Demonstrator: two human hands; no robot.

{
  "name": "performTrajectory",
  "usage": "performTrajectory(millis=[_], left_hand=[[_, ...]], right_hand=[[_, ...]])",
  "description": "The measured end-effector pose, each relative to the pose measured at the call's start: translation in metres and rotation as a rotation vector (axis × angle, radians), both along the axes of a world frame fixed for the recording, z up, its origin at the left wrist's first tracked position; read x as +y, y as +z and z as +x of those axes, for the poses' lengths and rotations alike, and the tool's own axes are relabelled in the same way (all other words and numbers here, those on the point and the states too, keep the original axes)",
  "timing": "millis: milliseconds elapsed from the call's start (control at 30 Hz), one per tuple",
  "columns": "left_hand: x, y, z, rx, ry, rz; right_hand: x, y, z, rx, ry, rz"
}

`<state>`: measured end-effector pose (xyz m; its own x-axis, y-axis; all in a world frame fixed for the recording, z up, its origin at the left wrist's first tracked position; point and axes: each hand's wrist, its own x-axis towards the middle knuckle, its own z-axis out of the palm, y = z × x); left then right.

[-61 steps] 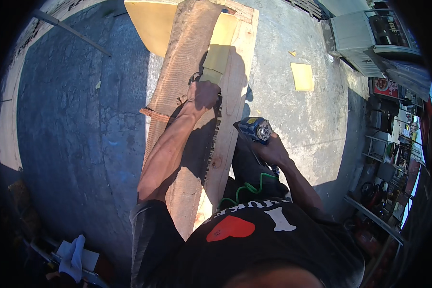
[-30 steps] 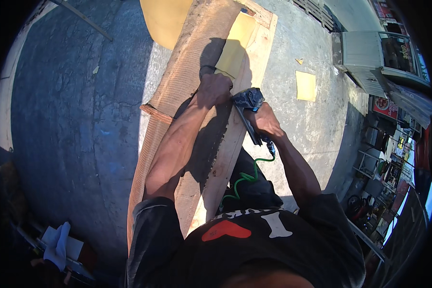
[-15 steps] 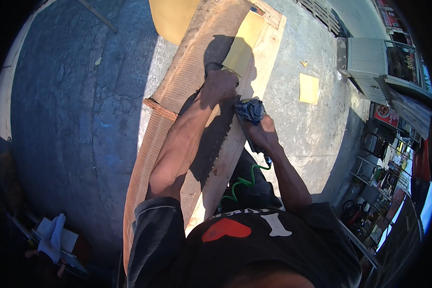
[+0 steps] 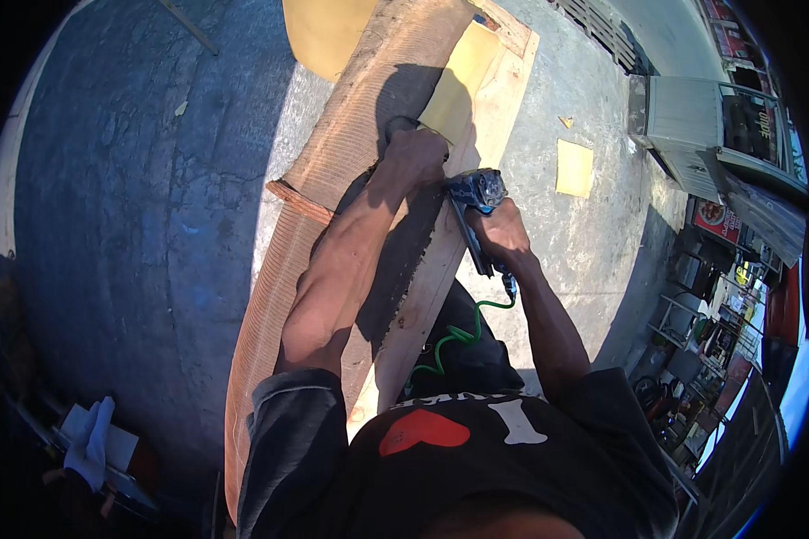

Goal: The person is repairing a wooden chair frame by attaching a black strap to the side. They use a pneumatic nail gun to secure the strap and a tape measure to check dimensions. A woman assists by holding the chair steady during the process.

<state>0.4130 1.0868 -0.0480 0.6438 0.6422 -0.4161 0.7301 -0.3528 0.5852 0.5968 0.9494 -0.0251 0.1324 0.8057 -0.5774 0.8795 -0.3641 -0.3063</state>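
My left hand [image 4: 413, 160] is closed at the lower end of a yellow foam strip [image 4: 463, 76], on a long wooden frame [image 4: 503, 85]; what its fingers grip is hidden. Tan ribbed fabric [image 4: 360, 76] runs along the frame's left side, its dark underside folded out, with a reddish wooden piece [image 4: 304, 203] lying across it. My right hand [image 4: 505, 229] grips a blue-black air stapler [image 4: 476, 190], whose nose is close to the frame beside my left hand. A coiled green hose [image 4: 463, 334] hangs from the tool over my dark-clothed legs.
A large yellow sheet [image 4: 324, 31] shows behind the frame, a yellow square [image 4: 573, 169] on the concrete floor to the right. A pallet [image 4: 593, 31], grey cabinet [image 4: 679, 135] and cluttered racks [image 4: 692, 314] line the right side; white items [image 4: 99, 440] sit at lower left.
Since two seconds ago, my right hand has brought the stapler up beside my left hand. My left hand and the frame's far end appear further right. Over the last half second little has moved.
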Motion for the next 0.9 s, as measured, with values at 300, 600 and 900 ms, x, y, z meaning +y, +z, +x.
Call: performTrajectory(millis=[300, 600, 900], left_hand=[[0.002, -0.013, 0.004, 0.038, -0.005, 0.019], [-0.001, -0.012, 0.001, 0.047, -0.022, 0.006], [-0.153, 0.079, -0.041, -0.453, 0.407, 0.012]], right_hand=[[-0.012, 0.052, -0.043, 0.097, -0.435, -0.235], [-0.02, 0.072, -0.057, 0.156, -0.438, -0.219], [-0.122, 0.102, -0.029, 0.864, -1.011, 0.017]])
